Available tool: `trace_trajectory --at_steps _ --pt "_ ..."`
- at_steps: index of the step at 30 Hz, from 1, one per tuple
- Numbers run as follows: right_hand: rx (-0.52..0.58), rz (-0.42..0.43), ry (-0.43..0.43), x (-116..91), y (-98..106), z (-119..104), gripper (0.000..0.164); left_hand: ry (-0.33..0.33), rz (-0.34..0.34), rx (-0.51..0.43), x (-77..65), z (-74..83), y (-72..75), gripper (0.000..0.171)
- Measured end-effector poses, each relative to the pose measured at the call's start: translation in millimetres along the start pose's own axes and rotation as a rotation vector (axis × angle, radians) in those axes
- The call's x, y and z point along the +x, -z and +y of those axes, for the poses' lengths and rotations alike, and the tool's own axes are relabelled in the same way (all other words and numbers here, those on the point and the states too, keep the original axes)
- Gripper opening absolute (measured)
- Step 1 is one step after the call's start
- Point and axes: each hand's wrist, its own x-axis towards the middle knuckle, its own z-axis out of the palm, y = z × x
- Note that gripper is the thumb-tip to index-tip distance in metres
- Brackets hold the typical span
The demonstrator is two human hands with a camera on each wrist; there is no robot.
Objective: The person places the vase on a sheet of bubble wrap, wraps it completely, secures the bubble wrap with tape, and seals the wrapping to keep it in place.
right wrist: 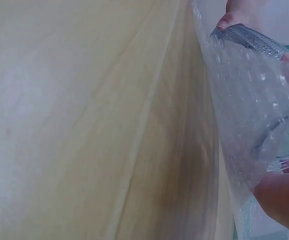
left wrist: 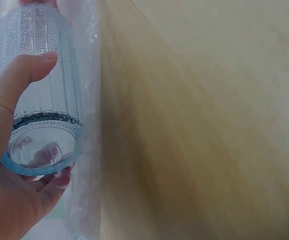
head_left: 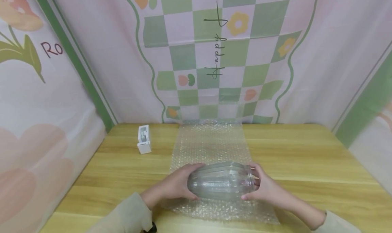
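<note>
A clear ribbed glass vase (head_left: 218,181) lies on its side over a sheet of bubble wrap (head_left: 211,144). My left hand (head_left: 179,183) grips its base end, thumb along the ribbed wall and fingers around the far side. In the left wrist view the round base of the vase (left wrist: 43,145) faces the camera, partly circled by the left hand (left wrist: 14,165). My right hand (head_left: 264,187) holds the mouth end, with fingers and thumb on either side of the rim. In the right wrist view bubble wrap (right wrist: 244,100) covers part of the vase (right wrist: 257,41).
A small white box (head_left: 144,139) with a printed top stands at the back left of the wooden table (head_left: 306,151). Behind the table hangs a checked, flowered cloth (head_left: 208,56), and the bubble wrap runs up to it. More printed cloth (head_left: 46,107) borders the left side.
</note>
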Motion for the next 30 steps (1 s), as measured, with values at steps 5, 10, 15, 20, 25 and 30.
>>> trace_trajectory --at_steps 5,10,15,20,25,30 --pt "-0.001 -0.028 0.019 -1 2 3 0.106 0.018 -0.002 0.033 -0.3 2.0 -0.6 0.109" --pt "-0.035 -0.065 0.064 -1 6 4 0.106 0.031 -0.013 0.053 -1.6 2.9 -0.9 0.11" --pt "-0.188 -0.052 0.153 -1 8 0 0.109 0.03 -0.019 0.086 -2.7 4.5 -1.6 0.111" --pt "-0.298 -0.025 0.218 -4 7 -4 0.109 0.029 -0.024 0.125 -3.2 7.2 -1.2 0.111" --pt "-0.334 -0.016 0.262 -5 7 -5 0.106 0.016 -0.03 0.153 -4.3 17.3 1.2 0.114" --pt "-0.374 0.013 0.277 -5 7 -7 0.104 -0.087 -0.003 0.301 -6.0 37.7 -1.5 0.121"
